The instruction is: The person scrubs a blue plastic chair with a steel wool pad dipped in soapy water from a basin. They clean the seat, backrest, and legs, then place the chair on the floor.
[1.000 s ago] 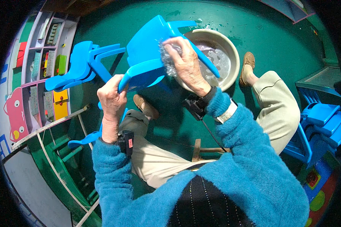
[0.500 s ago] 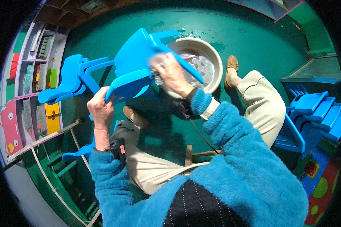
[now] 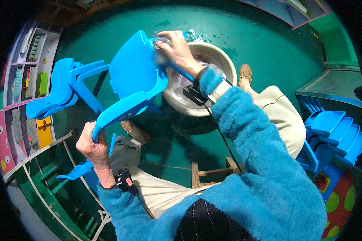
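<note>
A small blue plastic chair (image 3: 133,66) hangs tilted in front of me, partly over the basin's left side. My left hand (image 3: 93,145) is closed round the near edge of its backrest. At the chair's far right, my right hand (image 3: 182,51) presses a grey, mesh-like scouring pad (image 3: 161,41) against the chair near the top of a leg. Fingers and blur hide part of the pad. Below the right forearm stands a round, cream-coloured basin (image 3: 229,68) with foamy water in it.
Another blue chair (image 3: 60,86) stands at the left, before a shelf unit (image 3: 15,103) with toys. Stacked blue chairs (image 3: 330,128) are at the right. A white metal frame (image 3: 48,188) lies near left, and a wooden stool (image 3: 195,174) shows beneath me. Water drops spot the green floor.
My right hand has moved farther away along the chair with the scouring pad. The left hand has shifted left and nearer, and the chair has turned with it.
</note>
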Action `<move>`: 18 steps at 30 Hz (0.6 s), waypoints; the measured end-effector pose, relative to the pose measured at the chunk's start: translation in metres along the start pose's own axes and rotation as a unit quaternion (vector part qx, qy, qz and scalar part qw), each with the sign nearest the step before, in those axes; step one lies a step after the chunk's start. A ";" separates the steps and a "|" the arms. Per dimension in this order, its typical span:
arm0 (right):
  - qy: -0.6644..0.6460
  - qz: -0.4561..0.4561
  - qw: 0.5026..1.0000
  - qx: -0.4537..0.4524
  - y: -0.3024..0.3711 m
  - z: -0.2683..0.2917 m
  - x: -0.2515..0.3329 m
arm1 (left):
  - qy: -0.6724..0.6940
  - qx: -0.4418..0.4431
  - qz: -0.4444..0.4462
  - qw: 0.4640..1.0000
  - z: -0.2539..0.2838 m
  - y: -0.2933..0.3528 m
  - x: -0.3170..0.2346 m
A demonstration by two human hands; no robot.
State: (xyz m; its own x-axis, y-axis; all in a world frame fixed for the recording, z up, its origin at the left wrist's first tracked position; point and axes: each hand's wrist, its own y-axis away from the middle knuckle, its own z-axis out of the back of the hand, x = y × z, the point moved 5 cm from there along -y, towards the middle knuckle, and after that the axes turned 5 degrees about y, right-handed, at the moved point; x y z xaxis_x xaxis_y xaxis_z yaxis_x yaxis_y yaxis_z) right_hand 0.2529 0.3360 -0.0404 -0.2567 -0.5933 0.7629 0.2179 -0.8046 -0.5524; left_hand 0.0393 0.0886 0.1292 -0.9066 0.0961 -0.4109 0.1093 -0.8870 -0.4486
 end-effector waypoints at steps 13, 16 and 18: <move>0.010 -0.014 0.994 0.111 -0.010 -0.028 0.000 | -0.015 -0.016 -0.011 1.000 0.006 0.004 0.004; 0.020 -0.083 0.979 0.187 -0.007 -0.034 -0.007 | -0.010 -0.015 -0.005 1.000 0.006 0.005 0.005; 0.002 -0.085 0.979 0.184 -0.007 -0.034 -0.012 | -0.001 -0.019 -0.016 1.000 0.004 0.004 0.006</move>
State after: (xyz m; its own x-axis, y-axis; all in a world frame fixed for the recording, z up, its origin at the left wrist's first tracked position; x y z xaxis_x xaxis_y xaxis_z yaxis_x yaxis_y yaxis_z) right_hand 0.2228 0.3480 -0.0570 -0.3220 -0.4527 0.8315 0.4970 -0.8283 -0.2585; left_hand 0.0324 0.0836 0.1279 -0.9103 0.1233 -0.3952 0.0963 -0.8654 -0.4917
